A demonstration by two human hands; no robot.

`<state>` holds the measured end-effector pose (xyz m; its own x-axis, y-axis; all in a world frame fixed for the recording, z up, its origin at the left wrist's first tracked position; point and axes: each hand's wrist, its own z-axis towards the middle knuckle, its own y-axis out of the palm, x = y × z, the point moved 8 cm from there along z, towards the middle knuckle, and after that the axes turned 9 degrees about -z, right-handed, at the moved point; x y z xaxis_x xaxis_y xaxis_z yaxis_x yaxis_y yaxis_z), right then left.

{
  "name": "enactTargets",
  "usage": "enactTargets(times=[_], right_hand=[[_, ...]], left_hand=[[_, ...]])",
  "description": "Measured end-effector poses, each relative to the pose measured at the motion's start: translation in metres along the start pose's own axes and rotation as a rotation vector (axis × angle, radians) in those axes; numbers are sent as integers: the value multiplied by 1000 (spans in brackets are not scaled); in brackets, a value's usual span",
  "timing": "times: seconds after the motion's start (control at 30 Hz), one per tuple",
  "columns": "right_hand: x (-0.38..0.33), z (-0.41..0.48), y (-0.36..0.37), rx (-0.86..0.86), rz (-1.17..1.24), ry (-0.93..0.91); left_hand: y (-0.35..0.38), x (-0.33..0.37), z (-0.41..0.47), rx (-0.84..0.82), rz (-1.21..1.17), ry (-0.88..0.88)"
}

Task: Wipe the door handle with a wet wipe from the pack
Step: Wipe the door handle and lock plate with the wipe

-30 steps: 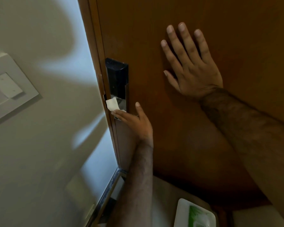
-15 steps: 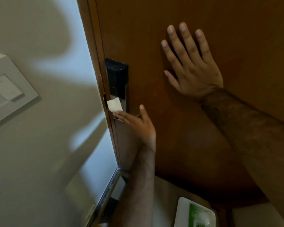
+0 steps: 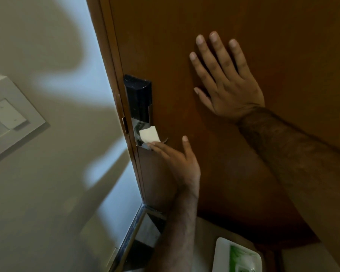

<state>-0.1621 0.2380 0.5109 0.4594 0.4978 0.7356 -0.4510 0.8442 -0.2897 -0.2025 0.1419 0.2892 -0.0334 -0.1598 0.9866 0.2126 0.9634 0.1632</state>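
Note:
A brown wooden door point(image 3: 185, 46) carries a black lock unit point(image 3: 138, 97) with a shiny metal plate point(image 3: 139, 126) below it; the handle itself is mostly hidden behind the wipe and my fingers. My left hand point(image 3: 177, 161) presses a folded white wet wipe point(image 3: 149, 135) against the plate with its fingertips, thumb raised. My right hand point(image 3: 226, 79) lies flat on the door, fingers spread, to the right of and above the lock. The white and green wipe pack point(image 3: 237, 256) lies at the bottom edge.
A pale wall point(image 3: 53, 173) fills the left side, with a white switch plate point(image 3: 10, 116) on it. The door edge and a dark floor threshold point(image 3: 137, 228) run between wall and door. The pack rests on a beige surface point(image 3: 206, 232).
My left hand has slid the wipe to the right across the metal plate, uncovering its left part. My right hand has stayed flat on the door.

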Motion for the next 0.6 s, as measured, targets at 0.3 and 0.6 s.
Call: enactTargets(times=[0.3, 0.6], right_hand=[[-1, 0, -2, -2, 5, 0], [-1, 0, 0, 4, -3, 9]], left_hand=[[-21, 11, 34, 47, 117, 50], [-15, 1, 13, -11, 134, 99]])
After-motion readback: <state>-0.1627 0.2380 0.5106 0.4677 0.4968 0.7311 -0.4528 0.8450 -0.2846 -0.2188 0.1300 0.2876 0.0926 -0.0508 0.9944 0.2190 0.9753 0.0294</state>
